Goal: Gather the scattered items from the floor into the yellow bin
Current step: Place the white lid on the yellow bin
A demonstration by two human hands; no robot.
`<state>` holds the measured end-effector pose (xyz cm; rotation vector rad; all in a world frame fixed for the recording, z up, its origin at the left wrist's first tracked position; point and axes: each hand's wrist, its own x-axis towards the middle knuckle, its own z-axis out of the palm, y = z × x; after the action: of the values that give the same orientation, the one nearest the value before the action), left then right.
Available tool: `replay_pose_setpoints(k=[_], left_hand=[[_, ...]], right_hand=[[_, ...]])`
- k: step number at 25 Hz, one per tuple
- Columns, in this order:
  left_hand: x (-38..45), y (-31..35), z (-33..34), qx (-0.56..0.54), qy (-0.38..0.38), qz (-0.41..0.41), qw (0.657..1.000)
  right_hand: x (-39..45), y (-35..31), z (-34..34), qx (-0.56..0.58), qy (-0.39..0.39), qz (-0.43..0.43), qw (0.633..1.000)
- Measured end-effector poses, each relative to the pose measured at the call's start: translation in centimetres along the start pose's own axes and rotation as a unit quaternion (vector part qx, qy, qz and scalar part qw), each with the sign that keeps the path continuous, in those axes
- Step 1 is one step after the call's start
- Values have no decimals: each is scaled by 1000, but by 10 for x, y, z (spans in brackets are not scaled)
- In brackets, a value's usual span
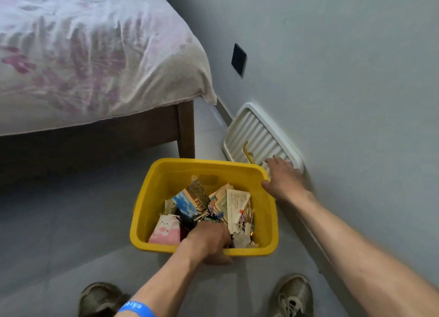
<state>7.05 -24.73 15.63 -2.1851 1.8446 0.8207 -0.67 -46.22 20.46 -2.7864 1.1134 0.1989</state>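
Observation:
The yellow bin [152, 198] stands on the grey floor in front of my feet. It holds several cards, papers, a pink pouch [165, 232] and small clips. My left hand [210, 242] grips the bin's near rim, fingers curled inside and thumb on the outer wall. My right hand [282, 176] reaches past the bin's far right corner with fingers spread, touching the white ribbed lid [254, 136] that leans against the wall. The lid has a yellow handle.
A bed [95, 62] with a pink-flowered sheet and a dark wooden frame stands to the left; its leg [186, 129] is just behind the bin. The grey wall runs along the right with a black socket plate [238, 58]. My two shoes are at the bottom.

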Motion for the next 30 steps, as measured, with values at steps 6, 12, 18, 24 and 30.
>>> replay_pose_setpoints(k=[6,12,18,24,30], left_hand=[[18,-9,-6,8,-40,93,995],[8,-6,2,-21,-3,48,999],[-22,-12,7,-272,24,-44,961],[-57,-52,-43,-508,369,-222,746],[-86,-74,-38,-559,417,-245,673]], right_hand=[[58,47,18,89,133,133,978],[32,34,34,153,85,162,971],[-25,-29,-88,28,267,-124,955],[-111,-24,-193,207,337,-173,902],[-104,-3,-172,533,222,-98,810]])
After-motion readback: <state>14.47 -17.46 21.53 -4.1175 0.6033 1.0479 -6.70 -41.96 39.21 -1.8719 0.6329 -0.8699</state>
